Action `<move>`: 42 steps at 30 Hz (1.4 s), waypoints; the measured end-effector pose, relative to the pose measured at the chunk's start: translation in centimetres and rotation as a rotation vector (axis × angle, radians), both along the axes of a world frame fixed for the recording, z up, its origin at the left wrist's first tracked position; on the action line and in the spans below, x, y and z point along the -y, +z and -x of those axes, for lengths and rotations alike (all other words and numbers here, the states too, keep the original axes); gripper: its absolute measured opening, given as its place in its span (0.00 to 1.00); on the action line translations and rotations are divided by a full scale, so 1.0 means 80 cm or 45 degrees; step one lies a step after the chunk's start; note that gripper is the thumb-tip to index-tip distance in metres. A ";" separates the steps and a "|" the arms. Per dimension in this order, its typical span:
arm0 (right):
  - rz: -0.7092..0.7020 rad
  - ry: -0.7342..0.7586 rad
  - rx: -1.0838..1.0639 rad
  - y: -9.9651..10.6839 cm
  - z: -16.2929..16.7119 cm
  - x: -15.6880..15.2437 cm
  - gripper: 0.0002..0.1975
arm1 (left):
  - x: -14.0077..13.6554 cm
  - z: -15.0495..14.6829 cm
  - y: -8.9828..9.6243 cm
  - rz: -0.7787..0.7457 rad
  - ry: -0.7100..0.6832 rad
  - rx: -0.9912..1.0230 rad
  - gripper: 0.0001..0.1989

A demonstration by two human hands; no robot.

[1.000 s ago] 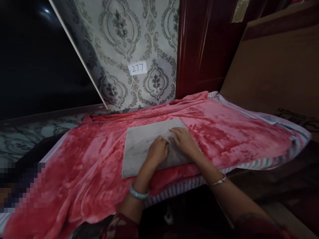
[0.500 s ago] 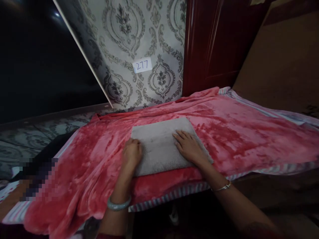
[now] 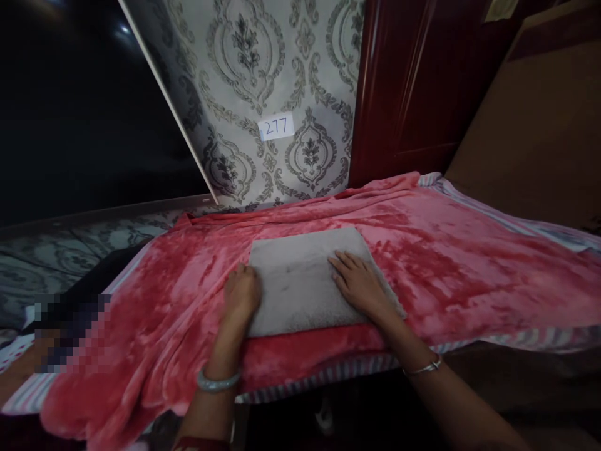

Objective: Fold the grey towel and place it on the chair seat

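A grey plush cloth (image 3: 300, 294) lies flat, roughly rectangular, on a red and pink plush blanket (image 3: 451, 263). At the cloth's left edge is my left hand (image 3: 241, 293), its fingers curled and closed against that edge; the fingertips are partly hidden. My right hand (image 3: 359, 282) rests palm down on the right part of the cloth, fingers stretched out and slightly spread. Faint darker creases cross the cloth's middle.
The blanket has a striped border (image 3: 319, 376) along its front edge. Behind it are patterned wallpaper (image 3: 244, 62) with a paper label (image 3: 276, 126) reading 277, a dark screen (image 3: 89, 113), a dark red door panel (image 3: 413, 94) and a cardboard box (image 3: 539, 138).
My left hand has shifted slightly left, and the cloth's near left corner has moved left with it. My right hand stays flat on the cloth. The view has turned slightly.
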State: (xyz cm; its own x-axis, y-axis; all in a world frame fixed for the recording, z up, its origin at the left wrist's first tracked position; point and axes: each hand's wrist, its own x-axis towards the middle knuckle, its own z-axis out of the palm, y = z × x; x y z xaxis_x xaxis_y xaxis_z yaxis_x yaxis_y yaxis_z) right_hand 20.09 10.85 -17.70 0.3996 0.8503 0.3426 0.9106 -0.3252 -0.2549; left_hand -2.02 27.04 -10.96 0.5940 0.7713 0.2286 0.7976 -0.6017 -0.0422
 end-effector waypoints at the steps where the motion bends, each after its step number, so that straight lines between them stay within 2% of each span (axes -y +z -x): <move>1: -0.010 0.000 0.000 -0.001 0.000 0.000 0.24 | -0.001 0.005 0.004 -0.028 0.037 -0.003 0.16; 3: -0.032 -0.005 0.002 -0.002 0.000 0.000 0.24 | 0.005 0.002 0.006 -0.071 -0.008 0.003 0.17; 5: -0.038 -0.007 0.002 -0.004 -0.001 0.000 0.24 | 0.020 -0.014 -0.001 -0.050 -0.231 0.001 0.19; 7: -0.036 -0.006 0.003 -0.004 -0.001 0.000 0.24 | 0.035 -0.032 -0.015 0.072 -0.469 -0.042 0.24; 9: -0.035 -0.003 0.006 -0.003 -0.001 0.000 0.24 | 0.046 -0.044 -0.029 0.191 -0.580 -0.090 0.28; 12: -0.018 -0.004 0.000 0.001 0.000 0.002 0.24 | 0.047 -0.045 -0.041 0.233 -0.527 -0.117 0.29; 17: -0.012 -0.013 -0.034 0.004 0.001 0.002 0.24 | 0.034 -0.023 -0.041 0.175 -0.375 -0.113 0.31; 23: -0.088 0.037 -0.097 0.002 -0.008 0.000 0.23 | 0.030 0.004 -0.044 0.063 -0.333 0.093 0.26; 25: -0.166 0.076 -0.159 0.004 -0.009 0.005 0.22 | 0.039 0.006 -0.039 0.070 -0.419 0.232 0.21; 28: -0.408 0.145 -0.250 0.005 -0.002 0.019 0.18 | 0.070 -0.006 -0.030 0.150 -0.678 0.443 0.14; 31: -0.572 0.182 -0.336 0.001 0.012 0.033 0.15 | 0.112 -0.032 -0.027 0.268 -0.867 0.482 0.12; 34: -0.545 0.180 -0.368 -0.005 0.022 0.039 0.14 | 0.138 -0.052 -0.033 0.305 -0.823 0.372 0.10; 36: -0.506 0.177 -0.360 -0.008 0.024 0.039 0.14 | 0.137 -0.048 -0.038 0.281 -0.735 0.315 0.09; 38: -0.482 0.173 -0.361 -0.009 0.024 0.039 0.15 | 0.123 -0.028 -0.041 0.238 -0.658 0.289 0.11; 42: -0.472 0.146 -0.365 -0.010 0.025 0.039 0.16 | 0.076 0.039 -0.036 0.116 -0.425 0.244 0.15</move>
